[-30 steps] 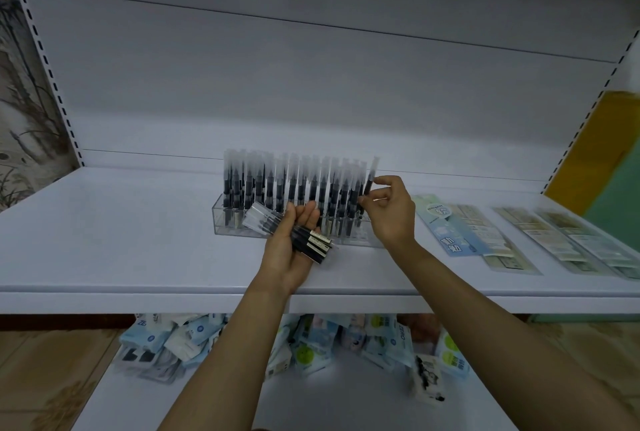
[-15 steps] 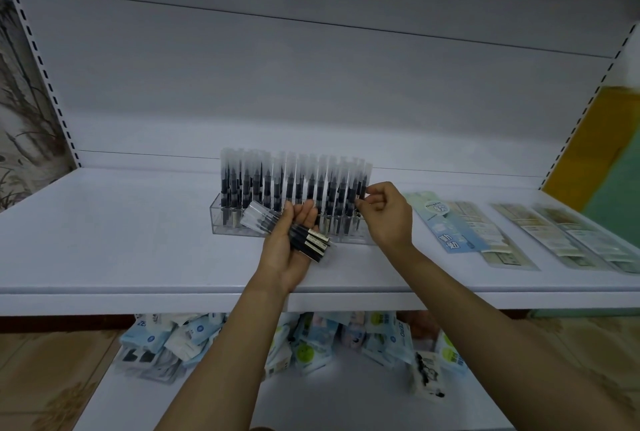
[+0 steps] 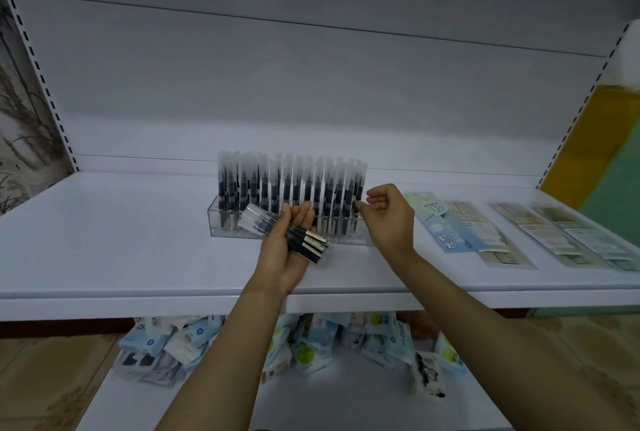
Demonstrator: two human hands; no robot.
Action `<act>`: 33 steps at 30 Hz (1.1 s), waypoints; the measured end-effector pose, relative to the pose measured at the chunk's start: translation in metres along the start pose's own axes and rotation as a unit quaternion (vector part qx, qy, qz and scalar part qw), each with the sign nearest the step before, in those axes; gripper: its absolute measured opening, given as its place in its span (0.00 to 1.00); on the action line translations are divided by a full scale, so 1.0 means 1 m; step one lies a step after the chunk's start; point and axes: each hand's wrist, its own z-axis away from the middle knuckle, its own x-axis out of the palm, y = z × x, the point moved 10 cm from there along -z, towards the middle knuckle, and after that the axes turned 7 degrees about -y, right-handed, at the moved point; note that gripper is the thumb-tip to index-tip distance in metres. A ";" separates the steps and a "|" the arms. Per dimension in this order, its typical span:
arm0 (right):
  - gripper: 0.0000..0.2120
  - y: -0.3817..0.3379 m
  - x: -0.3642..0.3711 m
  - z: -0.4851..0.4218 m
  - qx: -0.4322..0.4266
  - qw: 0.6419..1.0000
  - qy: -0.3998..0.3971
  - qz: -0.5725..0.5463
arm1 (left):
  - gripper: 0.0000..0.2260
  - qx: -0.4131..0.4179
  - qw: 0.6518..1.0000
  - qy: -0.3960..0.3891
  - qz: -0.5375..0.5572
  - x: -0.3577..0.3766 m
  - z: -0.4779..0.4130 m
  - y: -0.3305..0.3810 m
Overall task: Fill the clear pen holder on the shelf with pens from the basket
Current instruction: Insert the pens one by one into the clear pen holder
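Note:
The clear pen holder (image 3: 216, 222) stands at the middle of the white shelf, packed with several upright black pens with frosted caps (image 3: 287, 184). My left hand (image 3: 282, 260) is palm up just in front of the holder and holds a small bundle of the same pens (image 3: 306, 241) lying across its fingers. My right hand (image 3: 391, 219) is at the holder's right end with its fingers curled. Its thumb tip is beside the rightmost pen (image 3: 358, 181), which stands in the holder. No basket is in view.
Flat stationery packets (image 3: 450, 229) and more card packs (image 3: 571, 240) lie on the shelf to the right of the holder. The shelf's front edge (image 3: 138, 306) runs below my hands. A heap of blue and white packets (image 3: 311, 344) lies on the lower shelf.
My right hand pushed the rightmost pen down into the holder, then dropped from its cap to beside its barrel. My left hand has kept still with its bundle.

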 end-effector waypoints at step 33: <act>0.12 -0.080 0.093 0.057 -0.127 0.932 -0.187 0.283 | 0.11 -0.001 1.000 -0.022 0.020 -0.005 -0.003 0.000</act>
